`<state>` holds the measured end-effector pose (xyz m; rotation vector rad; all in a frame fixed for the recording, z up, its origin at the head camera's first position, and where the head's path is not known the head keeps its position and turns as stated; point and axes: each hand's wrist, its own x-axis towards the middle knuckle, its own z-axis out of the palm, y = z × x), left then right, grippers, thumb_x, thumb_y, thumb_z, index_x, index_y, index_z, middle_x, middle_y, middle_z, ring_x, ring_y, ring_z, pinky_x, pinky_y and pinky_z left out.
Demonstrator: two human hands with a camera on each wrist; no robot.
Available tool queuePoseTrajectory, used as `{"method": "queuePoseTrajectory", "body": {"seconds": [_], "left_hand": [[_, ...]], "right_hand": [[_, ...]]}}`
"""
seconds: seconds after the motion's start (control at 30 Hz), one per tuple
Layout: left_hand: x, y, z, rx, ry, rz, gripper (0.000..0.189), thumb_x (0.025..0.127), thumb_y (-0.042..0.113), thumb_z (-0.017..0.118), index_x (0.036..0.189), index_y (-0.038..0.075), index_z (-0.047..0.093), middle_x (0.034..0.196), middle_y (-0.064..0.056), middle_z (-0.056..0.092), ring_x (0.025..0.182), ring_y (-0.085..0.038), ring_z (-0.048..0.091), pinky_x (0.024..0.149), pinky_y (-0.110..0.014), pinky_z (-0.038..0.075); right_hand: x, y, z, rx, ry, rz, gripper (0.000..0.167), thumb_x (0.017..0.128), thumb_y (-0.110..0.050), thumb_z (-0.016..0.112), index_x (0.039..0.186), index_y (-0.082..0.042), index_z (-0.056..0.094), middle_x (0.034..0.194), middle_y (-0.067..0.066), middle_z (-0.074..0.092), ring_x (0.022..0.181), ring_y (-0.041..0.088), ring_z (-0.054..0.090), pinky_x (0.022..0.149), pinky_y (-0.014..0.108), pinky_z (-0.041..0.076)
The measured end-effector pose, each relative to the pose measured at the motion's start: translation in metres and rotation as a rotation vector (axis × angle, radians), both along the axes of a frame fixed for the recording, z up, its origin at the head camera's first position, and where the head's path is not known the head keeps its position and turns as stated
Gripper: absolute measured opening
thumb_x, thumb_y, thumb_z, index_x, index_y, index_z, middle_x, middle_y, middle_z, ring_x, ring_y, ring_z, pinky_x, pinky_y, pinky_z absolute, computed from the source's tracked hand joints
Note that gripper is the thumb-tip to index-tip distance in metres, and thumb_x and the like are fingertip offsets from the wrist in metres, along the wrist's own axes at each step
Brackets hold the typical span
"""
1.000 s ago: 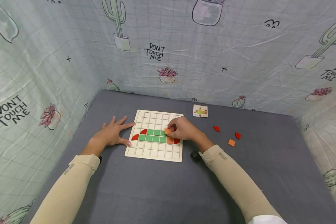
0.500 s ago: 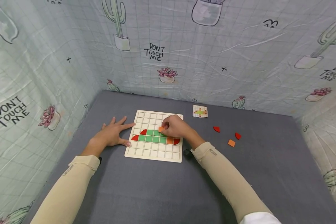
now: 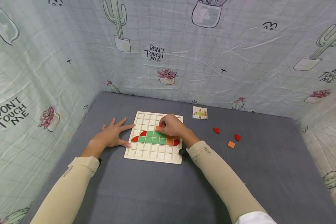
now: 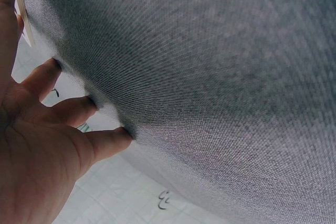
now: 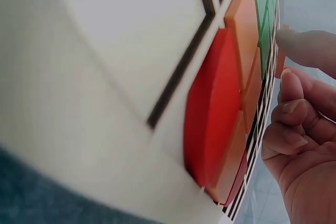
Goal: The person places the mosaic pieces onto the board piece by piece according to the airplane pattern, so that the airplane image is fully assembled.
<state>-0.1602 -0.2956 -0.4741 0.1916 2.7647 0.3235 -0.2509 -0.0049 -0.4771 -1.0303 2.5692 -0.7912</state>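
Note:
A pale wooden grid board lies on the grey cloth. Two rows of green square tiles fill its middle, with red rounded pieces at the left end. Orange squares and a red rounded piece sit at the right end. My right hand pinches an orange square tile between thumb and finger, just above the upper green row. Fingers spread, my left hand rests on the cloth, its thumb and index fingertip at the board's left edge.
Right of the board lie two loose red pieces and a loose orange square. A small pattern card lies near the back. Printed fabric walls rise behind and on both sides.
My right hand has moved left across the board with the orange tile, from the right end to above the green rows. Orange tiles at the right end now show. The left hand stays put.

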Motion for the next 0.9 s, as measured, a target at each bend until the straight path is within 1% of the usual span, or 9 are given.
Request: {"method": "queuePoseTrajectory", "body": {"seconds": [0.13, 0.33, 0.37, 0.5, 0.57, 0.63, 0.7, 0.83, 0.9], "left_hand": [[0.0007, 0.0009, 0.0, 0.0, 0.001, -0.001, 0.107, 0.076, 0.07, 0.079, 0.165, 0.033, 0.033, 0.176, -0.018, 0.011, 0.157, -0.061, 0.003, 0.114, -0.086, 0.015], [0.0004, 0.0014, -0.0004, 0.001, 0.0, 0.0, 0.106, 0.076, 0.069, 0.079, 0.165, 0.032, 0.033, 0.176, -0.018, 0.011, 0.157, -0.061, 0.003, 0.115, -0.086, 0.015], [0.0004, 0.0013, -0.0003, 0.001, 0.0, 0.0, 0.106, 0.076, 0.069, 0.079, 0.165, 0.032, 0.033, 0.176, -0.018, 0.011, 0.157, -0.061, 0.003, 0.115, -0.086, 0.015], [0.0007, 0.0007, 0.0001, 0.004, 0.001, 0.001, 0.106, 0.076, 0.069, 0.079, 0.165, 0.033, 0.033, 0.176, -0.018, 0.011, 0.157, -0.061, 0.003, 0.114, -0.086, 0.015], [0.0008, 0.0003, -0.0001, 0.005, 0.002, 0.003, 0.106, 0.076, 0.069, 0.079, 0.165, 0.033, 0.033, 0.176, -0.018, 0.011, 0.157, -0.061, 0.003, 0.114, -0.086, 0.015], [0.0009, 0.0, -0.0004, 0.006, 0.003, 0.003, 0.106, 0.076, 0.069, 0.079, 0.165, 0.033, 0.033, 0.176, -0.018, 0.011, 0.157, -0.061, 0.003, 0.114, -0.086, 0.015], [0.0014, -0.0002, -0.0004, 0.008, 0.002, 0.004, 0.106, 0.076, 0.069, 0.079, 0.165, 0.033, 0.033, 0.176, -0.018, 0.011, 0.157, -0.061, 0.003, 0.114, -0.086, 0.015], [0.0012, -0.0002, -0.0002, 0.011, 0.002, 0.004, 0.106, 0.076, 0.069, 0.079, 0.165, 0.032, 0.033, 0.176, -0.019, 0.012, 0.156, -0.062, 0.003, 0.114, -0.087, 0.015], [0.0007, -0.0003, -0.0007, 0.013, 0.005, 0.003, 0.106, 0.076, 0.069, 0.079, 0.164, 0.032, 0.034, 0.176, -0.019, 0.013, 0.156, -0.062, 0.004, 0.114, -0.087, 0.015]], "right_hand": [[0.0004, -0.0018, -0.0001, 0.019, -0.005, -0.019, 0.016, 0.093, -0.019, 0.08, 0.102, -0.006, 0.079, 0.09, 0.004, 0.074, 0.079, 0.014, 0.061, 0.079, 0.028, 0.052], [-0.0004, -0.0043, -0.0009, 0.026, -0.001, -0.028, 0.016, 0.092, -0.019, 0.081, 0.102, -0.006, 0.079, 0.088, 0.004, 0.074, 0.079, 0.014, 0.062, 0.08, 0.031, 0.054], [-0.0006, -0.0049, -0.0007, 0.026, -0.001, -0.027, 0.016, 0.092, -0.019, 0.081, 0.102, -0.006, 0.079, 0.088, 0.004, 0.074, 0.08, 0.015, 0.062, 0.081, 0.032, 0.055], [-0.0012, -0.0064, -0.0004, 0.042, 0.003, -0.023, 0.017, 0.093, -0.019, 0.08, 0.103, -0.006, 0.079, 0.091, 0.004, 0.075, 0.082, 0.015, 0.064, 0.097, 0.038, 0.054], [-0.0013, -0.0068, 0.0, 0.052, 0.005, -0.025, 0.018, 0.093, -0.02, 0.08, 0.104, -0.006, 0.079, 0.092, 0.004, 0.075, 0.083, 0.014, 0.065, 0.098, 0.039, 0.054], [-0.0014, -0.0071, 0.0005, 0.056, 0.004, -0.031, 0.02, 0.092, -0.021, 0.081, 0.106, -0.006, 0.078, 0.091, 0.003, 0.075, 0.082, 0.014, 0.064, 0.097, 0.038, 0.054], [-0.0017, -0.0075, 0.0006, 0.052, -0.001, -0.03, 0.021, 0.093, -0.022, 0.08, 0.107, -0.006, 0.077, 0.088, 0.003, 0.073, 0.078, 0.014, 0.062, 0.092, 0.037, 0.054], [-0.0029, -0.0079, -0.0003, 0.025, -0.02, -0.005, 0.027, 0.097, -0.023, 0.076, 0.12, -0.009, 0.075, 0.083, 0.005, 0.07, 0.07, 0.014, 0.056, 0.082, 0.033, 0.05], [-0.0033, -0.0083, -0.0008, 0.016, -0.018, 0.019, 0.028, 0.098, -0.021, 0.074, 0.123, -0.01, 0.076, 0.089, 0.006, 0.073, 0.072, 0.013, 0.056, 0.079, 0.031, 0.049]]}}
